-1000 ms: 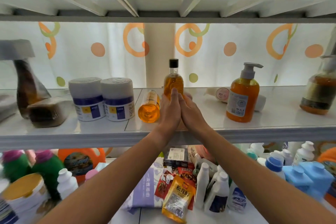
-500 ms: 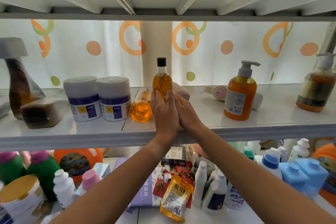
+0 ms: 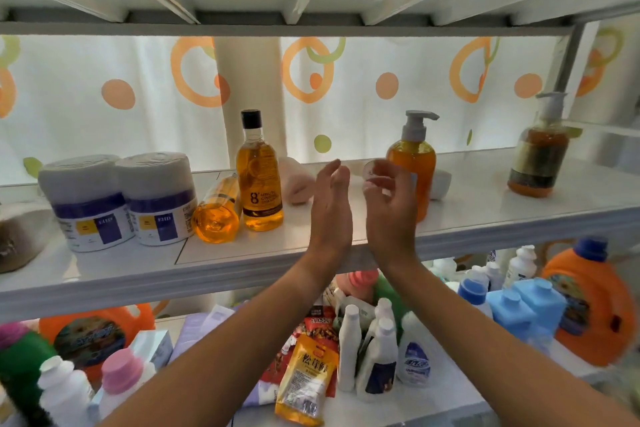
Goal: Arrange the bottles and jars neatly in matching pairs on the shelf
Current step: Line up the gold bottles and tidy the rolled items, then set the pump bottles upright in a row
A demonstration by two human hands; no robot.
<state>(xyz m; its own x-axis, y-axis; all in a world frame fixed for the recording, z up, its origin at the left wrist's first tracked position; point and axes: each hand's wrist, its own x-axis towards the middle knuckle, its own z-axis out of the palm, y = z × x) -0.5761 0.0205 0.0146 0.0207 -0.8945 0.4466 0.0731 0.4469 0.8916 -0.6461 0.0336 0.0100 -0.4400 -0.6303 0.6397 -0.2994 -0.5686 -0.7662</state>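
Paired: two white jars (image 3: 117, 199), side by side, shelf's left. Unpaired: upright oil bottle (image 3: 259, 177), twin bottle (image 3: 217, 215) lying beside it; pump bottles (image 3: 412, 163) well apart. My left hand (image 3: 330, 210) and right hand (image 3: 389, 208) open, empty.

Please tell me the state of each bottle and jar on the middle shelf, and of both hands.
Black-capped amber bottle: upright.
Second amber bottle: lying on its side.
Two white jars: upright, side by side.
Orange pump bottle: upright.
Dark pump bottle: upright.
Left hand: open, empty.
Right hand: open, empty.
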